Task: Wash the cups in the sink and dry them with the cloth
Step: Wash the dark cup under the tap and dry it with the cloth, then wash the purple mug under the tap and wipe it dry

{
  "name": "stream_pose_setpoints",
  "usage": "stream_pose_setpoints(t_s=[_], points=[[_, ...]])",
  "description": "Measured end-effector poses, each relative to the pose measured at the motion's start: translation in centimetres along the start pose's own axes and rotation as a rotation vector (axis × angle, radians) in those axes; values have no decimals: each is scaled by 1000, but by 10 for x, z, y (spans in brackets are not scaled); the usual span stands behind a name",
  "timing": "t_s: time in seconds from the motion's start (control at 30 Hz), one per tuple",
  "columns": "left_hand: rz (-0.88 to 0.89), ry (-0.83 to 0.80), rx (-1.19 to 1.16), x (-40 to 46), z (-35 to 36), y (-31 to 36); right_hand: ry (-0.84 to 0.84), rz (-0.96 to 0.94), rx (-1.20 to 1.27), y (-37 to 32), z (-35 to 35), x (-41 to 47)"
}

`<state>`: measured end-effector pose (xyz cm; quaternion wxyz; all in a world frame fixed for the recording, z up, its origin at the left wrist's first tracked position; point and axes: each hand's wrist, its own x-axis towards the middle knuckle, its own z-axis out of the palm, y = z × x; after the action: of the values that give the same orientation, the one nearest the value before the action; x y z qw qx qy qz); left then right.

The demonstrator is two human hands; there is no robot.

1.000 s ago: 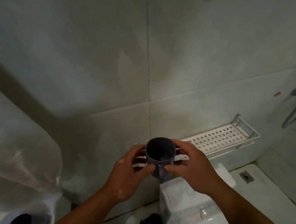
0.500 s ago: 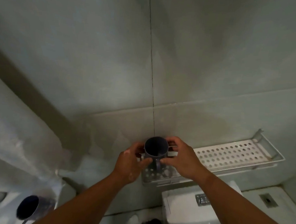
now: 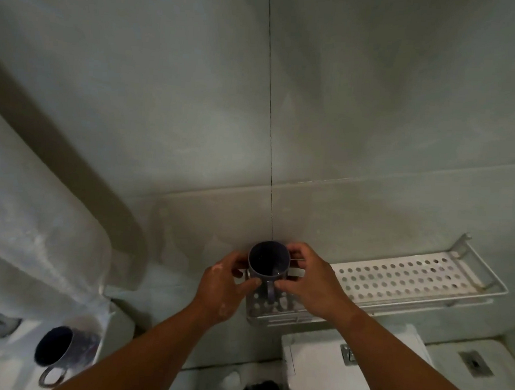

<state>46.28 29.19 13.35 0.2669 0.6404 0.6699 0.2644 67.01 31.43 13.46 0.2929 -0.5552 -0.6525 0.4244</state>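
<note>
Cup [image 3: 268,260] upright, gripped between left hand [image 3: 223,286] and right hand [image 3: 314,284] over shelf [image 3: 411,278], seemingly finished; second cup [image 3: 60,348] lying by sink, likely unwashed.

Single head-worn wide-angle view, looking forward and down at a tiled wall [image 3: 377,96], close above a perforated wall shelf [image 3: 396,278], forearms entering from below
</note>
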Motion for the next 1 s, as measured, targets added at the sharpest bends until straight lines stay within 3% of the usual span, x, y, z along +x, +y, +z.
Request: stream_pose_setpoints(t_s=[0.27, 0.37, 0.47, 0.53, 0.7, 0.9, 1.0], points=[[1, -32, -9, -1, -2, -3, 8, 24, -13, 2, 0, -5], [8, -39, -6, -7, -10, -8, 141, 45, -62, -3, -7, -17], [10, -64, 33, -22, -25, -20, 328, -78, -147, -15, -11, -43], [15, -88, 62, -37, -37, -38, 366, -167, -171, -27, -2, -66], [-14, -151, 165, -95, -71, -111, 207, -295, -269, -43, 68, -110], [-144, -162, 220, -186, -132, -217, -182, -107, -483, -34, 187, -133], [-204, -139, 213, -228, -167, -270, -275, -74, -511, -45, 248, -145]])
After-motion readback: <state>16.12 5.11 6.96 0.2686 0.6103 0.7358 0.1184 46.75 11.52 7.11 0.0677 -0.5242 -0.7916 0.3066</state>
